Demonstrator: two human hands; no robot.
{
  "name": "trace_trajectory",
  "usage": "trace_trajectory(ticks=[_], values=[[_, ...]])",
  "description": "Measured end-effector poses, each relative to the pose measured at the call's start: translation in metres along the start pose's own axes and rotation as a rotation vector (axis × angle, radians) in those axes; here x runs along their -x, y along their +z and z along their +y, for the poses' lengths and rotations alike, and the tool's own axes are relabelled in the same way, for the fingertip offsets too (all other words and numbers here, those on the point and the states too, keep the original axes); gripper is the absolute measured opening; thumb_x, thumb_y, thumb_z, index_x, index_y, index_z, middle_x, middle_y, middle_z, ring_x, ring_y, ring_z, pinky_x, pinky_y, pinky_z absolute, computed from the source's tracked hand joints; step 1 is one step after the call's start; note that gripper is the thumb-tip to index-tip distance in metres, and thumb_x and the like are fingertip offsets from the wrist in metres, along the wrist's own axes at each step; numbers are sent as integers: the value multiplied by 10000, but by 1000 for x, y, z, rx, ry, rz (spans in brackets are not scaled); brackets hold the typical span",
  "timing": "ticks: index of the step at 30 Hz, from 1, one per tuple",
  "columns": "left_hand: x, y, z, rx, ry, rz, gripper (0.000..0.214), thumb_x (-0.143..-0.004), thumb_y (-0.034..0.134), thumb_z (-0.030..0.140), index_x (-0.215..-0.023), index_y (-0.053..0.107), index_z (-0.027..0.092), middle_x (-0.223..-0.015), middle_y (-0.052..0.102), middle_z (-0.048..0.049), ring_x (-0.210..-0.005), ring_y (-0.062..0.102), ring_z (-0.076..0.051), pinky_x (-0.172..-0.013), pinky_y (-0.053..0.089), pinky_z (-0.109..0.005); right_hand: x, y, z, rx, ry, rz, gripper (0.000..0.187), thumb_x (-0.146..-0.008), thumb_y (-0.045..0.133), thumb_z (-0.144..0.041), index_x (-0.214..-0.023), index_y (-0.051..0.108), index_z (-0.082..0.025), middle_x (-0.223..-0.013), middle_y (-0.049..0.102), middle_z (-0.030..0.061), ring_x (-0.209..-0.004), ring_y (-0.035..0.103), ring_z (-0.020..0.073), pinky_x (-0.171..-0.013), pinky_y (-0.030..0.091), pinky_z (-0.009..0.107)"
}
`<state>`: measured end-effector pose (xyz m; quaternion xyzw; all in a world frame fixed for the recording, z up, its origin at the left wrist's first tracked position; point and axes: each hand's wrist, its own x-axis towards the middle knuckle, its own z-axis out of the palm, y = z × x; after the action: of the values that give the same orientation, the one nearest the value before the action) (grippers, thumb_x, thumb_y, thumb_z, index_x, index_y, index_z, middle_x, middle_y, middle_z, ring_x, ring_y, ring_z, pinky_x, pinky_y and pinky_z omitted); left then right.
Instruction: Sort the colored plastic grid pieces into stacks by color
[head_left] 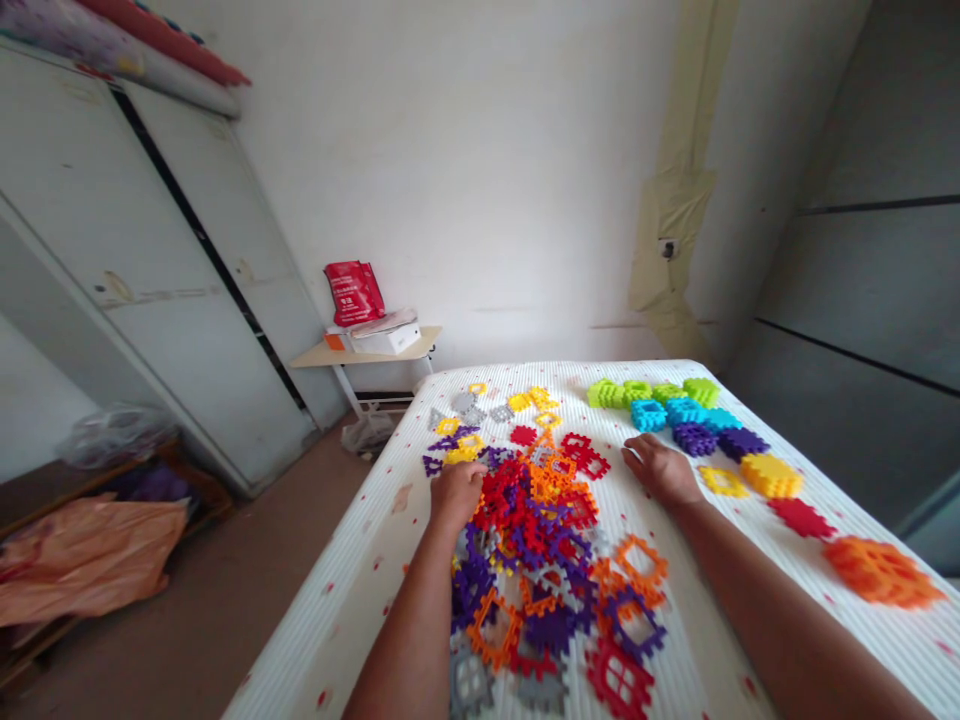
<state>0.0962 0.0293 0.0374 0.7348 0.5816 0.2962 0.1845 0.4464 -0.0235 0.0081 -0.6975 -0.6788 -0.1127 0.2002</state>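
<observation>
A mixed heap of plastic interlocking building tiles (pixel 536 540) in purple, red, orange, grey and yellow lies on a bed with a white dotted sheet. At the heap's left edge is my left hand (pixel 456 492), its fingers curled against the red and purple tiles; what they grip is hidden. My right hand (pixel 664 470) hovers over or rests on the sheet right of the heap, fingers loosely bent and a little apart, with no tile visible in them. Just beyond it are a blue stack of tiles (pixel 649 414) and a purple stack (pixel 694 439).
Sorted along the right side are green stacks (pixel 636 393), a yellow stack (pixel 771 475), red tiles (pixel 801 517) and an orange stack (pixel 881 572). Loose grey tiles (pixel 466 404) lie at the far left. A small table (pixel 322 354) with a red bag (pixel 354 293) stands behind.
</observation>
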Motion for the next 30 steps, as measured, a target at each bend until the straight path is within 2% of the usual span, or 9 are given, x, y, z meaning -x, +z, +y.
trace_trajectory(ticks=[8, 12, 15, 20, 25, 30], values=[[4, 5, 2, 38, 59, -163, 379, -731, 484, 149, -1014, 682, 305, -1126, 659, -8, -1110, 547, -226, -1011, 327, -439, 0, -5, -5, -51, 59, -35, 320, -880, 361, -347, -902, 649, -208, -972, 645, 63, -785, 601, 146, -665, 427, 230], [6, 6, 1, 103, 107, -182, 384, -713, 497, 142, -1008, 683, 303, -1153, 644, 0, -1145, 520, -218, -1044, 288, -435, 1, -4, -5, -68, 72, -10, 299, -869, 384, -351, -893, 650, -216, -916, 646, 55, -785, 601, 147, -639, 418, 218], [7, 5, 1, 162, 118, -152, 334, -732, 484, 171, -973, 695, 267, -1136, 653, -17, -1111, 542, -212, -1031, 316, -414, 1, -4, -5, -69, 65, -1, 304, -870, 381, -357, -885, 649, -214, -903, 644, 54, -780, 600, 144, -630, 410, 212], [8, -2, 0, 298, 89, -17, 278, -741, 468, 215, -892, 702, 217, -1016, 695, -43, -1000, 604, -200, -956, 404, -357, 2, -4, -4, -68, 64, -20, 333, -874, 354, -364, -866, 648, -207, -905, 647, 57, -746, 595, 142, -628, 405, 220], [10, -15, -8, 454, -22, 245, 252, -734, 471, 293, -838, 674, 187, -891, 702, -60, -889, 631, -214, -863, 452, -355, 2, -1, 0, -115, 75, 14, 360, -869, 334, -380, -840, 646, -202, -901, 649, 61, -764, 604, 159, -666, 420, 244], [10, -26, -15, 637, -139, 468, 256, -709, 447, 323, -779, 632, 160, -761, 677, -49, -672, 620, -159, -647, 469, -277, 2, 3, 8, -213, 153, 71, 327, -825, 360, -355, -808, 648, -200, -867, 666, 60, -786, 604, 173, -718, 435, 261]])
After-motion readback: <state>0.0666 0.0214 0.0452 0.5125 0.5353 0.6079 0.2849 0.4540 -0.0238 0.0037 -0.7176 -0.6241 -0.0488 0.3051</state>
